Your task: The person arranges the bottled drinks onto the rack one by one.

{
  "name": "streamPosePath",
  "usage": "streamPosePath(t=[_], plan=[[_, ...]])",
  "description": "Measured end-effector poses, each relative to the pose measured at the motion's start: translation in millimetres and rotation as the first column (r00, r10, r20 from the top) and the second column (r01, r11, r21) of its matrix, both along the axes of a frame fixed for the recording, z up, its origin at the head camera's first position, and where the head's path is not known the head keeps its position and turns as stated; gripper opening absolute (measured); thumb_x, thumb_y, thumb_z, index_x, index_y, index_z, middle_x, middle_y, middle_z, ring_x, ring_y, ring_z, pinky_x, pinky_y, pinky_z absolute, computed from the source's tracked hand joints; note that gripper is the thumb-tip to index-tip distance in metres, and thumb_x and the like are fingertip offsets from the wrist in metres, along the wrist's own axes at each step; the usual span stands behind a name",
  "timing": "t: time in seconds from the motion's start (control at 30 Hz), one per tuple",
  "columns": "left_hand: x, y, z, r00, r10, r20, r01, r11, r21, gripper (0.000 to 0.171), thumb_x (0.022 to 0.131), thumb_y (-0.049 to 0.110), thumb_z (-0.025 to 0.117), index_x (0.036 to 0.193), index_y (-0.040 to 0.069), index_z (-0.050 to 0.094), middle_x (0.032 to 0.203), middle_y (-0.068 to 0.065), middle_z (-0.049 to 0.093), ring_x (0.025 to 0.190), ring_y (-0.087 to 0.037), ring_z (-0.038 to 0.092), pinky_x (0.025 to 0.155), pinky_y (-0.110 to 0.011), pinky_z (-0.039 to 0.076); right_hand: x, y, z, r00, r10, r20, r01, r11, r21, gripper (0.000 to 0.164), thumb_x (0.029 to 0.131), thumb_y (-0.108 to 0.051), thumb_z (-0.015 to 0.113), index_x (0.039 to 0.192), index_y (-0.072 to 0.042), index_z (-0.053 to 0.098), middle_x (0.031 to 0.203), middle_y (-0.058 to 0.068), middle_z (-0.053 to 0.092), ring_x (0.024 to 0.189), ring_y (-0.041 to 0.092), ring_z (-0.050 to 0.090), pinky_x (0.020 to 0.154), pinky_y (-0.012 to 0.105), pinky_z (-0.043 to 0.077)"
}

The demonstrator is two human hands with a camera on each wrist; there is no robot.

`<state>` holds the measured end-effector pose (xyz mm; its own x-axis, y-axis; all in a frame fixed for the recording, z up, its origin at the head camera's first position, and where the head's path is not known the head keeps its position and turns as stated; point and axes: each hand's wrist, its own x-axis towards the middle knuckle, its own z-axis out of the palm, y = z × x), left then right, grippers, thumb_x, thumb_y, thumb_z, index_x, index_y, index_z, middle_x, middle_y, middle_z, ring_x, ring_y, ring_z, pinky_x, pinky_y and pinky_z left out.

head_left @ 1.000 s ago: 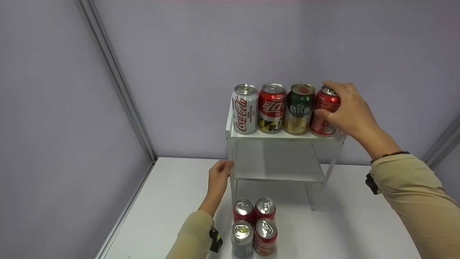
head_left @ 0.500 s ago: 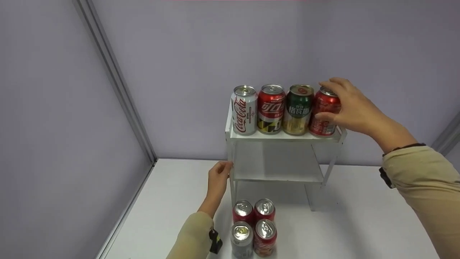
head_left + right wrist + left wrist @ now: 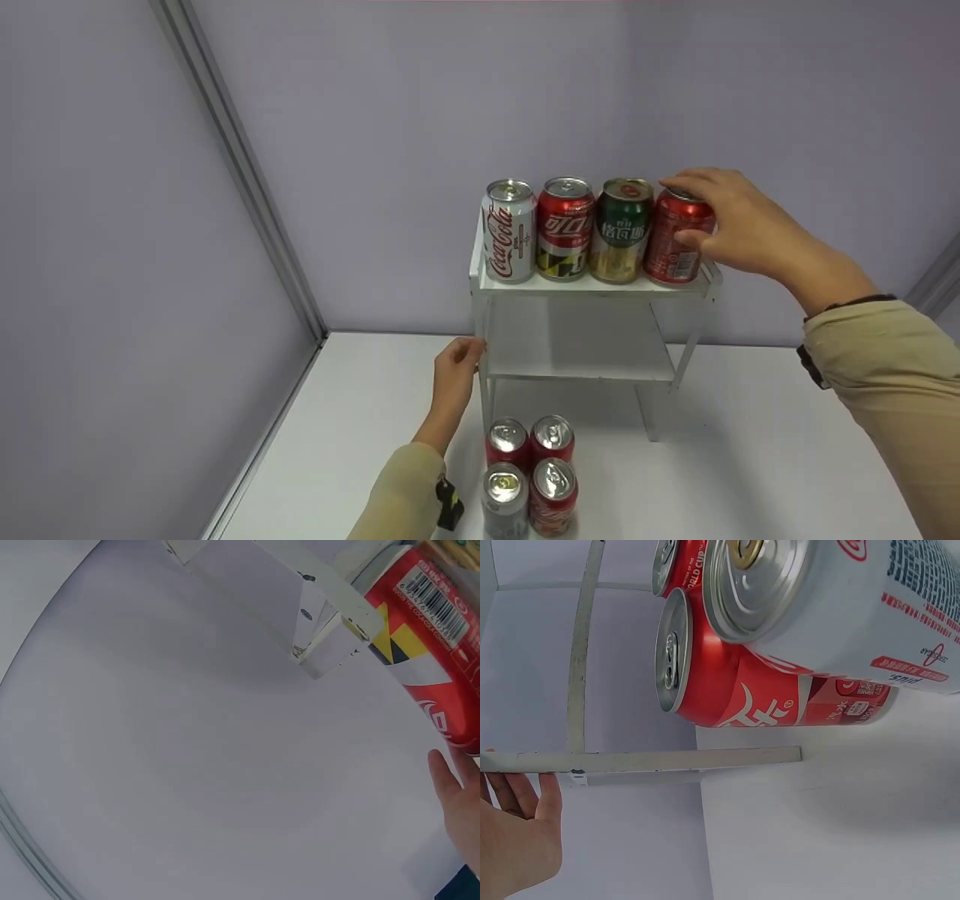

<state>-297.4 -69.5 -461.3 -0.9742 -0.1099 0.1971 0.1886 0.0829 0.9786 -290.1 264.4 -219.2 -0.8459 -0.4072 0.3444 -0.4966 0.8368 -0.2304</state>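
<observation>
A white two-level rack (image 3: 581, 330) carries a row of upright cans. My right hand (image 3: 742, 225) holds the red Coca-Cola can (image 3: 675, 259) at the right end, its thumb on the front and fingers over the top. Beside that can stand a green-and-gold can (image 3: 621, 236), a red can with a yellow-black pattern (image 3: 565, 240) and a white Coca-Cola can (image 3: 508, 247). Lower down, my left hand (image 3: 455, 371) grips the rack's left upright; in the left wrist view its fingertips meet the upright (image 3: 645, 761). The right wrist view shows fingers at the can's top end (image 3: 450, 675).
Below and in front of the rack, several cans stand grouped on the white table (image 3: 375, 420): a silver can (image 3: 505, 514), a red can (image 3: 553, 514) and red ones behind. Grey panels (image 3: 375, 150) with a metal corner strip (image 3: 240, 165) enclose the table.
My right thumb has slid rightward across the red can while the fingertips have come left over its top. The can has turned slightly, showing more barcode. The left hand stays put.
</observation>
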Motion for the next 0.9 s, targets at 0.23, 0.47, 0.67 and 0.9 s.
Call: streamPosePath(t=[0.23,0.47,0.67,0.9], plan=[[-0.3,0.3,-0.9,1.0,0.008,-0.012,-0.008,1.0,0.004,0.033,0.094,0.029,0.055,0.101,-0.002,0.063,0.102,-0.016,0.063,0.098,-0.023,0.059,0.083,-0.036,0.049,3.3,-1.7,-0.2,0.995,-0.078,-0.063,0.083,0.993,0.082,0.066,0.086,-0.032,0.066,0.142,-0.014,0.037,0.137,0.018,0.038,0.124,0.043,0.034,0.095,0.061,0.029],[-0.6,-0.3,-0.6,1.0,0.01,-0.006,-0.01,1.0,0.005,0.034,0.094,0.028,0.055,0.103,-0.004,0.062,0.104,-0.019,0.062,0.098,-0.024,0.058,0.083,-0.037,0.049,3.4,-2.8,-1.4,0.989,-0.107,-0.098,0.116,0.989,0.094,0.071,0.083,-0.043,0.067,0.14,-0.011,0.039,0.133,0.019,0.041,0.118,0.042,0.039,0.092,0.061,0.032],[-0.7,0.0,-1.4,1.0,0.018,-0.011,-0.018,1.0,0.001,0.03,0.094,0.026,0.055,0.101,-0.002,0.063,0.102,-0.015,0.064,0.096,-0.023,0.059,0.081,-0.036,0.05,0.2,3.0,-5.0,0.994,-0.066,-0.092,0.073,0.994,0.075,0.077,0.081,-0.044,0.068,0.143,-0.013,0.035,0.138,0.019,0.036,0.122,0.044,0.034,0.094,0.063,0.029],[-0.5,-0.4,-2.7,1.0,0.007,-0.021,-0.007,1.0,0.002,0.032,0.094,0.028,0.054,0.101,-0.003,0.062,0.104,-0.018,0.063,0.098,-0.024,0.059,0.083,-0.036,0.049,-1.0,14.4,-6.5,0.991,0.063,-0.118,-0.059,0.998,0.038,0.081,0.076,-0.011,0.076,0.144,-0.016,0.033,0.148,0.011,0.029,0.132,0.04,0.026,0.102,0.061,0.021]])
